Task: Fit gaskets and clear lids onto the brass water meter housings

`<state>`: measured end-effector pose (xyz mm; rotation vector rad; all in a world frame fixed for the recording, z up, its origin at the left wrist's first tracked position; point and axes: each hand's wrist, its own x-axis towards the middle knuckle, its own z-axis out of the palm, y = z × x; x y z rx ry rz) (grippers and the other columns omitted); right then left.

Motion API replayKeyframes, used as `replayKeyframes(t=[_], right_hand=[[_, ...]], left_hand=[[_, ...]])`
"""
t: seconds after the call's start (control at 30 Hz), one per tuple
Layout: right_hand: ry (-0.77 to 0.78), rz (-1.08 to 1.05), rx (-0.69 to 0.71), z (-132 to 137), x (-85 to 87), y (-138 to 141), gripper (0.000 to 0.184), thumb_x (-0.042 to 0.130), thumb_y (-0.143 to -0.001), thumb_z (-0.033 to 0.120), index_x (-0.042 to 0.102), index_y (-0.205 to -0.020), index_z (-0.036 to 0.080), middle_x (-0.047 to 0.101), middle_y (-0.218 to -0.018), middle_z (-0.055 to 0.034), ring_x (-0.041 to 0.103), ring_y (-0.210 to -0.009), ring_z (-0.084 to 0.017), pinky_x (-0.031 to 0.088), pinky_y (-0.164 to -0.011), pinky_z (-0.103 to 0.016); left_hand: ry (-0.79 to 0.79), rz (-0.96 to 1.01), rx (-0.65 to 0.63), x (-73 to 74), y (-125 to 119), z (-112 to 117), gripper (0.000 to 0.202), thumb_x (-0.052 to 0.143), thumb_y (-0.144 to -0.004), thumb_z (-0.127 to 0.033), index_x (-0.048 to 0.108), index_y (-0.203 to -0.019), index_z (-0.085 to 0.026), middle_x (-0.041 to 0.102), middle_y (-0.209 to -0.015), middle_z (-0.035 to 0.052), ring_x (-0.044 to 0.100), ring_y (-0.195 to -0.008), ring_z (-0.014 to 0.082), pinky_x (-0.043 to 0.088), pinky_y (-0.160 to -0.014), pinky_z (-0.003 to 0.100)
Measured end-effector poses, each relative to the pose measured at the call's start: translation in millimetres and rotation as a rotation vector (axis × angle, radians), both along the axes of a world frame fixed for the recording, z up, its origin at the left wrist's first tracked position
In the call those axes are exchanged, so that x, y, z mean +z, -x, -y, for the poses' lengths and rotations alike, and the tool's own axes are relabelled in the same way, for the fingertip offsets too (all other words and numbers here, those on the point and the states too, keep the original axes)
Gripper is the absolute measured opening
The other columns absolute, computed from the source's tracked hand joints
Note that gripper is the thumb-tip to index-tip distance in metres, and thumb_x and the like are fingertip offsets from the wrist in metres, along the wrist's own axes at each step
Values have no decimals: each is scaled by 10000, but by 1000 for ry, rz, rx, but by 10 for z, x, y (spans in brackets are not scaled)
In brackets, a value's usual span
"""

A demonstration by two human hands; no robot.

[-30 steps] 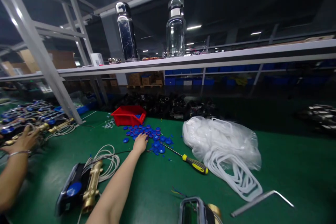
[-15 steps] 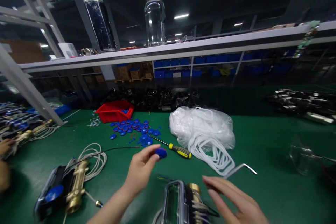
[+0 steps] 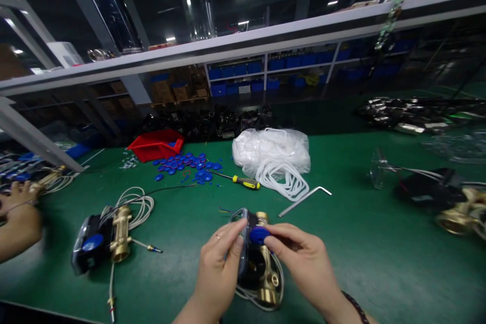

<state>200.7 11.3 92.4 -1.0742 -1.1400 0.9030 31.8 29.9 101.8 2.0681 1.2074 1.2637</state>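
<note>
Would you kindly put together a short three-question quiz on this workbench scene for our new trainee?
1. True or false: the left hand and the right hand both touch the meter assembly.
2. Which lies nearest the white tubing bag? A) the red bin B) the yellow-handled screwdriver C) the second meter
3. Fill in: the small part at the fingertips over the meter assembly is coloured ____.

Key: 1 true; 2 B; 3 blue.
</note>
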Motion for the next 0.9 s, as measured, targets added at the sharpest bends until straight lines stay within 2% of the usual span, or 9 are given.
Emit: replayKeyframes(t=[0.07, 0.13, 0.2, 0.27, 0.37, 0.5, 0.63, 0.77, 0.9], right_hand=[[182, -72, 107, 65, -159, -42, 296, 769, -664, 462, 762, -798, 199, 729, -805, -100, 692, -722, -241, 580, -665, -316], [298, -90, 168, 128, -326, -33, 411, 763, -646, 532, 752, -829, 164, 722, -769, -110, 685, -669, -235, 575, -610, -312], [336, -67, 155, 170, -454, 11, 513, 725, -655, 603, 735, -871, 138, 707, -728, -110, 668, -618, -220, 561, -555, -303], [315, -36, 118, 178, -518, 56, 542, 687, -676, 638, 725, -875, 136, 694, -754, -109, 663, -655, -215, 559, -590, -307], [255, 74, 112, 146, -534, 84, 462, 625, -757, 609, 729, -814, 162, 663, -825, -98, 646, -749, -210, 544, -669, -304], [224, 242, 104, 141, -533, 91, 423, 524, -856, 529, 714, -762, 163, 631, -735, -71, 608, -604, -183, 504, -542, -281], [157, 420, 139, 156, -433, 46, 332, 485, -888, 392, 709, -752, 188, 658, -726, -50, 623, -683, -185, 489, -620, -271], [122, 648, 153, -145, -283, -382, 268, 511, -876, 325, 710, -725, 228, 671, -691, -11, 621, -658, -165, 479, -628, -254], [211, 906, -115, -749, -393, -1183, 212, 500, -883, 198, 658, -999, 120, 637, -1057, -142, 562, -1028, -259, 401, -936, -414]], left_hand=[[-34, -53, 27, -46, 44, 29, 290, 471, -916, -285, 643, -1147, -249, 688, -1131, 55, 644, -1054, 188, 540, -912, 316], [-60, -93, -8, -128, 81, 73, 276, 484, -909, -260, 634, -1141, -253, 685, -1135, 51, 638, -1060, 180, 538, -917, 323], [-109, -154, -101, -236, 89, 126, 276, 535, -883, -273, 619, -1145, -250, 685, -1126, 58, 630, -1069, 191, 538, -920, 344], [-179, -231, -149, -342, 69, 168, 351, 588, -848, -281, 579, -1194, -227, 659, -1170, 86, 588, -1133, 224, 525, -937, 386], [-259, -321, -91, -448, 21, 188, 387, 602, -823, -235, 556, -1205, -190, 613, -1230, 130, 526, -1203, 263, 521, -934, 435], [-267, -356, -42, -482, -25, 176, 305, 603, -802, -221, 588, -1105, -195, 596, -1239, 142, 524, -1196, 281, 531, -910, 460], [-274, -382, 2, -495, -92, 180, 302, 608, -793, -240, 578, -1089, -193, 583, -1241, 158, 530, -1181, 300, 539, -894, 473], [-264, -377, 46, -503, -176, 192, 243, 564, -802, -202, 574, -1044, -200, 568, -1245, 154, 513, -1194, 307, 546, -882, 486], [-258, -382, 41, -468, -223, 190, 253, 521, -775, -135, 593, -1006, -207, 556, -1248, 144, 485, -1219, 322, 537, -888, 510]])
